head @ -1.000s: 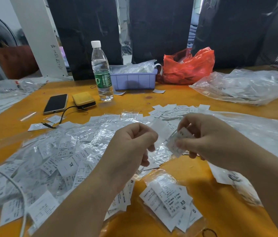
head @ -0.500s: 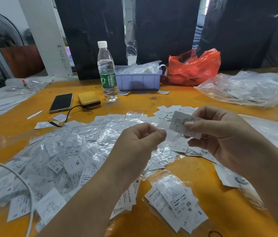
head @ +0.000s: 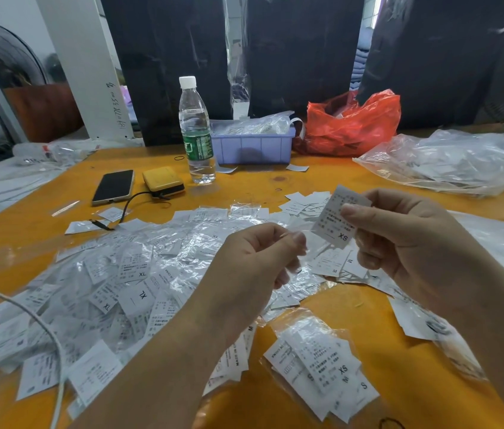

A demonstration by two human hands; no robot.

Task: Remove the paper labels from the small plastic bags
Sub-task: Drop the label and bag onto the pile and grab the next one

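My right hand (head: 405, 243) pinches a white paper label (head: 336, 219) marked XS between thumb and fingers and holds it up above the table. To its left, my left hand (head: 254, 264) has thumb pressed to forefinger on a thin clear small bag (head: 295, 261) that barely shows. A wide heap of small plastic bags with labels inside (head: 139, 274) covers the orange table (head: 322, 181) on the left. Loose bare labels (head: 303, 204) lie beyond my hands. A clear bag holding several labels (head: 315, 357) lies near the front edge.
At the back stand a water bottle (head: 196, 131), a purple bin (head: 252, 147) and a red plastic bag (head: 353, 125). A phone (head: 114, 186) and yellow power bank (head: 163, 181) lie left of centre. Large clear plastic sheets (head: 461, 162) spread at right. A white cable (head: 43, 329) crosses the left.
My right hand has drawn the label out of the bag and lifted it up and right, away from my left hand, which kept hold of the clear bag.
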